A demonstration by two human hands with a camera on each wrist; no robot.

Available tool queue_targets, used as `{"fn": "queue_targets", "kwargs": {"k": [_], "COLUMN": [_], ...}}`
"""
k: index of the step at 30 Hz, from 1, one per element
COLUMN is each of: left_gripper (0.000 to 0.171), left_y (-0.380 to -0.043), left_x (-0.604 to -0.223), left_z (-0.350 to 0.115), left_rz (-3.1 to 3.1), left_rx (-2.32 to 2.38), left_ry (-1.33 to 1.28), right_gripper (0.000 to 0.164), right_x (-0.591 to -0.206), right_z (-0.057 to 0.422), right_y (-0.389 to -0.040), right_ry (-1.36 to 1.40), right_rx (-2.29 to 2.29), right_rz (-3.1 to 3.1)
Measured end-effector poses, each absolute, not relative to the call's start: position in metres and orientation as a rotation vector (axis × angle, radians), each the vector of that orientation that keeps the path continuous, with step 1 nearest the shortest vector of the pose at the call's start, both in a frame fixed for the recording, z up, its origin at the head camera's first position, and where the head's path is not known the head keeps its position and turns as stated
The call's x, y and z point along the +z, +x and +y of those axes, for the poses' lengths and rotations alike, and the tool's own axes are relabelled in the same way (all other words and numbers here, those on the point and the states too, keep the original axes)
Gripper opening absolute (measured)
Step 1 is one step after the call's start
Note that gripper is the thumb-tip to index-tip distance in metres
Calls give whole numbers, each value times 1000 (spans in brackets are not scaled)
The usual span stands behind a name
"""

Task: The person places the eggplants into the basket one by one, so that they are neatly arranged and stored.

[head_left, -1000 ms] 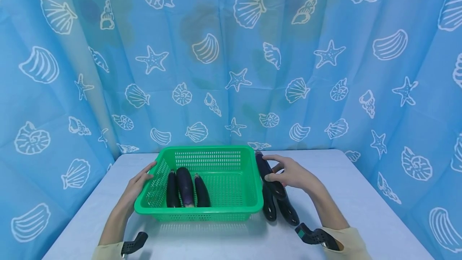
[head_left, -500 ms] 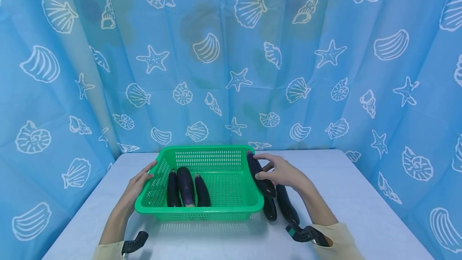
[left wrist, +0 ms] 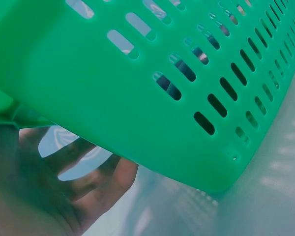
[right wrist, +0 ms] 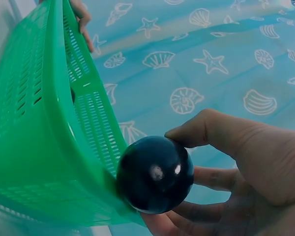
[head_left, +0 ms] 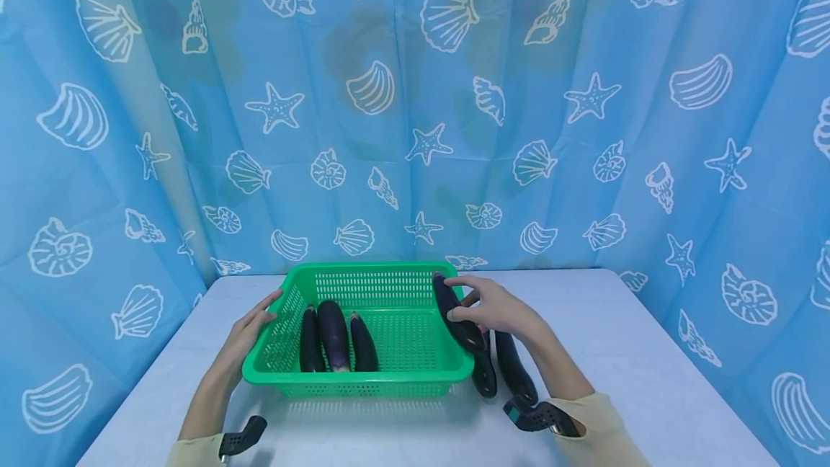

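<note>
Pinching dark eggplant (head_left: 457, 330) at right rim of green basket (head_left: 357, 377), right of center in head view.
Held near mid-length between thumb and fingers of right grip (head_left: 498, 308), presumably for balance; unclear whether touching rim. Glossy, near-black, blunt-ended. Bracing left rim with spread fingers of left grip (head_left: 241, 334), probably against sliding.

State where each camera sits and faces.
Head: worn there, facing forward and down at the green basket; left hand and right hand show.
Left wrist: worn there, facing the green basket's slotted side; left hand shows.
Right wrist: worn there, facing the held eggplant end-on; both hands show.
Both wrist views share the green basket.
</note>
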State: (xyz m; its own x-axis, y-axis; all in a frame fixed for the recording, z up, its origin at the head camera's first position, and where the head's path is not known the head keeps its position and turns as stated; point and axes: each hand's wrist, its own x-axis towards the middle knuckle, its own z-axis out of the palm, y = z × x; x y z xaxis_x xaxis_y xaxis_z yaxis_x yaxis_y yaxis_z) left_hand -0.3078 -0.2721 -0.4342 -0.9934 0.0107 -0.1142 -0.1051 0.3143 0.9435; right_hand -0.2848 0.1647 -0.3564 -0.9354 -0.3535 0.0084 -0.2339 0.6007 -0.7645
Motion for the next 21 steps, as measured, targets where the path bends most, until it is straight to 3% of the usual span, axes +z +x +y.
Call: {"fn": "queue_targets", "kwargs": {"k": [21], "left_gripper": [58], "left_y": [-306], "left_x": [-433], "left_z": [-270], "left_rz": [2463], "left_rx": [1794], "left_ry": [-89], "right_gripper": [62], "right_x": [-362], "right_z": [138], "right_y": [-292], "right_ry": [-507], "right_rx": [-1265], "right_rz": [2659]}}
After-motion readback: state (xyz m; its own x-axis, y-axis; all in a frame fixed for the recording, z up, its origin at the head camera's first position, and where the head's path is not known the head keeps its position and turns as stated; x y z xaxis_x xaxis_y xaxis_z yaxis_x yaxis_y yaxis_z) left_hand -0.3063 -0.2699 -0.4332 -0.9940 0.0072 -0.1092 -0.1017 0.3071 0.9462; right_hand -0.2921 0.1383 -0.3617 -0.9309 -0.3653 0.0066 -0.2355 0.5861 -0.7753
